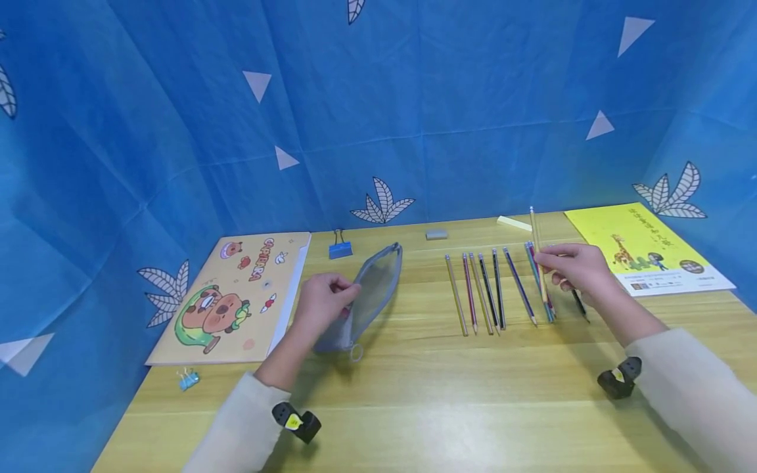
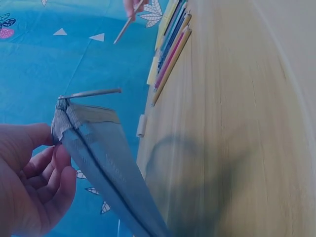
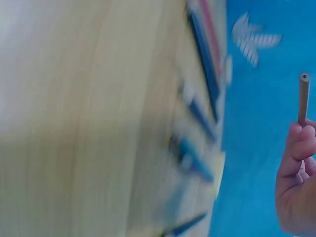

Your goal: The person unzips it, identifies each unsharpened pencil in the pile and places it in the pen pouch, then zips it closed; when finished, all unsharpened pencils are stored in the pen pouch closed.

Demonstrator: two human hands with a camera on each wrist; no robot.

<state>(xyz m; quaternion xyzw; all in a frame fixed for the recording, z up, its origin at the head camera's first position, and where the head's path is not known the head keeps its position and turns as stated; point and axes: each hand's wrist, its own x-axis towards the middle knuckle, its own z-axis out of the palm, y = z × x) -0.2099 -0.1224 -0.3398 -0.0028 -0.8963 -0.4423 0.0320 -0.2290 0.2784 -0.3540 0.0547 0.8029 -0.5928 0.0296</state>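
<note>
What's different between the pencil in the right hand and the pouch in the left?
The pencil is slim, while the pouch is much wider. The pencil is tan; the pouch is grey. The pencil is straight, whereas the pouch has curved edges. Both are held: the right hand pinches the pencil, and the left hand grips the pouch.

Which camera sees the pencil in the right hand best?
The head view: the pencil sticks out above and below the right hand, so you see most of its length. The left wrist view shows only a small piece poking from the hand, far off. The right wrist view sees it nearly end-on, looking short.
</note>
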